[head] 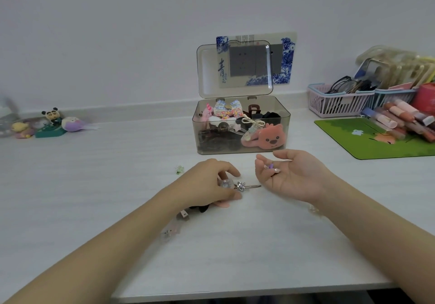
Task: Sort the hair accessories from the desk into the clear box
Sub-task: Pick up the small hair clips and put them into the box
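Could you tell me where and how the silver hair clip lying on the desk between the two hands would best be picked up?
Probably by its flower end. The silver hair clip lies flat on the desk, its thin bar pointing right toward the right hand. The flower stands proud of the surface, so fingers coming from above could pinch it; the flat bar offers little to catch.
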Motion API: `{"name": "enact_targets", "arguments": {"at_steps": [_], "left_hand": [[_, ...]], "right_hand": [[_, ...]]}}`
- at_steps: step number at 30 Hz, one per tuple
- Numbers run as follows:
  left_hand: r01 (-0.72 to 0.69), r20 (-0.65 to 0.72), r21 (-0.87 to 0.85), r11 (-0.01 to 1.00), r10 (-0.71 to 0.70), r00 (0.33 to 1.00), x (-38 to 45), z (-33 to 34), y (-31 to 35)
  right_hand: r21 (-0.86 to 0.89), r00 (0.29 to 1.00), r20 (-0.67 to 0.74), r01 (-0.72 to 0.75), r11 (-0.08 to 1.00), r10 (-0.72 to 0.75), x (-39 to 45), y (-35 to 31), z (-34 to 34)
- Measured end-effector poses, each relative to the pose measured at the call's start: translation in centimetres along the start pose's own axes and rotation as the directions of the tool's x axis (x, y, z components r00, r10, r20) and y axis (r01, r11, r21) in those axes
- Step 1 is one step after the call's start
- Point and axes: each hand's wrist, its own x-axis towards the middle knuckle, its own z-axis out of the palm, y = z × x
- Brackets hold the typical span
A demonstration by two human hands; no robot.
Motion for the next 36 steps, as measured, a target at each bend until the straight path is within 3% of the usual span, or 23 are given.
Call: {"name": "enact_targets", "arguments": {"at_steps": [3, 7, 9, 11, 15, 20, 22, 26, 30, 36], "left_hand": [[-0.035, -0.019, 0.108, 0.994, 0.037, 0.999, 0.6, 0.3, 0.7], [0.023, -0.008, 0.071, 0.997, -0.023, 1.000, 1.1, 0.4, 1.6], [0.032, -0.092, 0.107, 0.994, -0.022, 0.996, 1.6, 0.3, 1.9], [-0.033, -0.225, 0.164, 0.986, 0.070, 0.972, 2.3, -0.1, 2.6], [-0.128, -0.238, -0.010, 0.992, 0.122, 0.964, 2.7, 0.1, 4.4], [-0.105, -0.254, 0.057, 0.993, 0.116, 0.960, 2.4, 0.7, 4.5], [-0.081, -0.272, 0.022, 0.996, 0.084, 0.959, 1.8, -0.7, 4.4], [0.067, -0.337, 0.104, 0.992, -0.028, 0.941, 0.5, -5.2, 2.1], [0.233, -0.358, 0.185, 0.955, -0.155, 0.921, -0.4, -8.4, -1.8], [0.256, -0.293, 0.179, 0.950, -0.197, 0.936, 0.2, -6.9, -5.0]], "right_hand": [[-0.060, 0.999, -0.026, 0.024, 0.998, -0.025, 0.0, 0.1, 0.0], [-0.158, 0.991, -0.058, 0.107, 0.982, -0.117, -0.3, -0.2, -0.3], [-0.177, 0.974, -0.088, 0.191, 0.966, -0.208, -0.4, -0.8, -0.4], [-0.157, 0.963, -0.108, 0.230, 0.960, -0.248, -0.5, -1.1, -0.5], [-0.031, 0.992, -0.016, 0.124, 0.992, -0.125, -0.6, -0.9, -0.5], [0.097, 0.998, 0.068, 0.009, 0.995, -0.016, 0.5, -0.2, 0.2], [0.103, 0.998, 0.055, 0.014, 0.995, -0.020, 0.8, -0.1, 0.8], [-0.082, 0.993, 0.008, 0.121, 0.989, -0.120, 0.6, 0.3, 3.1], [-0.085, 0.997, 0.040, 0.069, 0.994, -0.066, 2.0, 1.9, 5.3], [-0.115, 0.999, 0.032, 0.026, 0.993, -0.022, 3.6, 4.2, 6.0]]}}
